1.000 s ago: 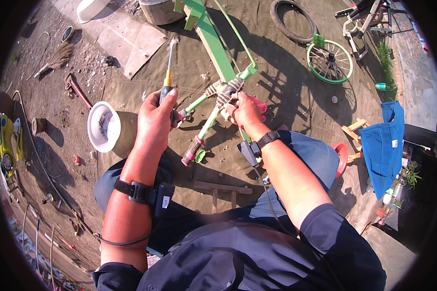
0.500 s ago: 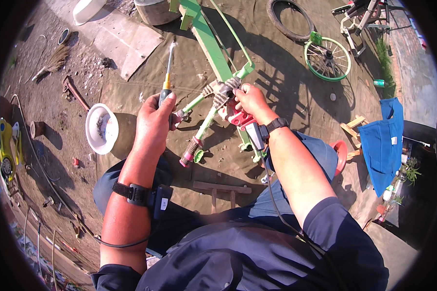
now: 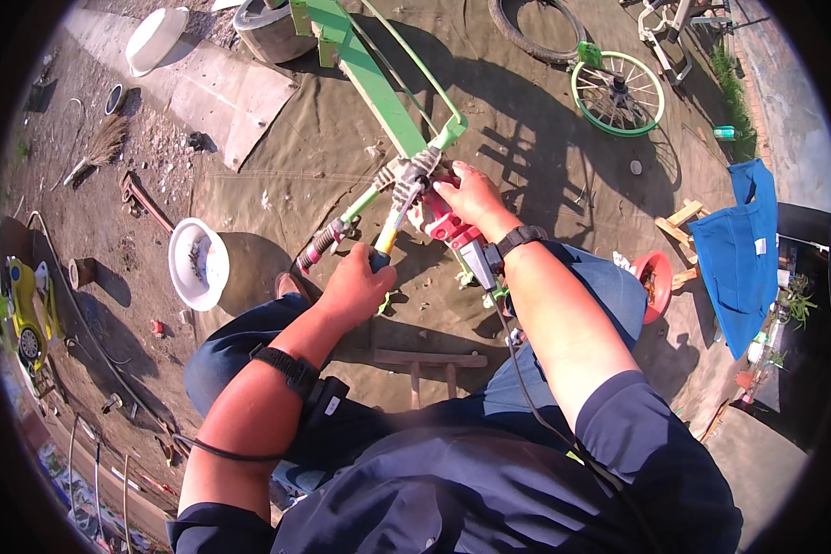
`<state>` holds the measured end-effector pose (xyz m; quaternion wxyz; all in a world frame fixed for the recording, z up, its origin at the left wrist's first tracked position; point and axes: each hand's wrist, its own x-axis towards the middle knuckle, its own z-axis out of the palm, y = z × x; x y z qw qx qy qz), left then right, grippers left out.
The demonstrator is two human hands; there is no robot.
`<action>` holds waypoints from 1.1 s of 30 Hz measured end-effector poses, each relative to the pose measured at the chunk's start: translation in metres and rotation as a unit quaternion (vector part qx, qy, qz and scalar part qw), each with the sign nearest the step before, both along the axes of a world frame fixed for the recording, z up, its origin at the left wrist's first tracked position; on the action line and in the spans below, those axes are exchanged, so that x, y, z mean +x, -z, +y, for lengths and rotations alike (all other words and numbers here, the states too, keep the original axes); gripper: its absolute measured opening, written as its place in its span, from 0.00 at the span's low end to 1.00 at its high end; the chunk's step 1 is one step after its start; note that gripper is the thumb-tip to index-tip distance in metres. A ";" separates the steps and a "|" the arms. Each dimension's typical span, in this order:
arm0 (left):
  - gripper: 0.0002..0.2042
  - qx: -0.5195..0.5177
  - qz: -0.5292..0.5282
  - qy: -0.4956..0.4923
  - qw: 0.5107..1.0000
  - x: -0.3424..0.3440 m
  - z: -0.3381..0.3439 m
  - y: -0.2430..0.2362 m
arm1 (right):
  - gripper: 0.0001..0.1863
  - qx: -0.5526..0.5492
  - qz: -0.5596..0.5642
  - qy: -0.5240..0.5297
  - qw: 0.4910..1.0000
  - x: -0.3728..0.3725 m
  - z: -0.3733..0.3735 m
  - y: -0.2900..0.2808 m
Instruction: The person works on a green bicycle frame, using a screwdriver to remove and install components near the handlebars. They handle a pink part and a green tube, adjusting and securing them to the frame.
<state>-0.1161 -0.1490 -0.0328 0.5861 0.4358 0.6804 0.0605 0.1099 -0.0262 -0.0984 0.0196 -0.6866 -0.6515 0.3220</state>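
My left hand (image 3: 355, 288) is closed around a screwdriver (image 3: 389, 242) with a yellow and dark handle. Its shaft points up and away, and its tip reaches the joint of a green bike frame (image 3: 379, 97). Grey ribbed pieces (image 3: 415, 166) surround that joint, where smaller tubes branch off. My right hand (image 3: 473, 198) grips the joint's right side with bent fingers; the fingertips are partly hidden. Just below it sits a red part (image 3: 448, 228). A tube with a pink and dark ribbed end (image 3: 319, 247) slants down to the left, near my left hand.
At left stand a white basin (image 3: 177, 277) with small bits inside and a pipe wrench (image 3: 146, 200). A green-rimmed wheel (image 3: 657, 118) and a tyre (image 3: 503, 26) lie far right. A small wooden stand (image 3: 431, 358) is between my legs; a red bowl (image 3: 667, 288) sits at right.
My left hand has swung the screwdriver from upright at the left down to the right, bringing its tip to the joint. The frame's lower tubes have turned leftward. My right hand stays at the joint.
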 end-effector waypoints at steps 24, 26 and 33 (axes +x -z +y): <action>0.18 0.146 0.149 0.086 0.974 0.030 0.023 0.022 | 0.30 0.090 0.016 -0.020 0.996 -0.007 -0.011 0.009; 0.19 0.136 0.156 0.086 0.975 0.030 0.023 0.023 | 0.36 -0.031 0.016 -0.030 0.999 -0.004 -0.004 -0.003; 0.17 0.013 -0.076 -0.049 0.996 0.027 0.029 0.038 | 0.34 0.027 0.027 -0.033 0.999 -0.001 -0.006 0.012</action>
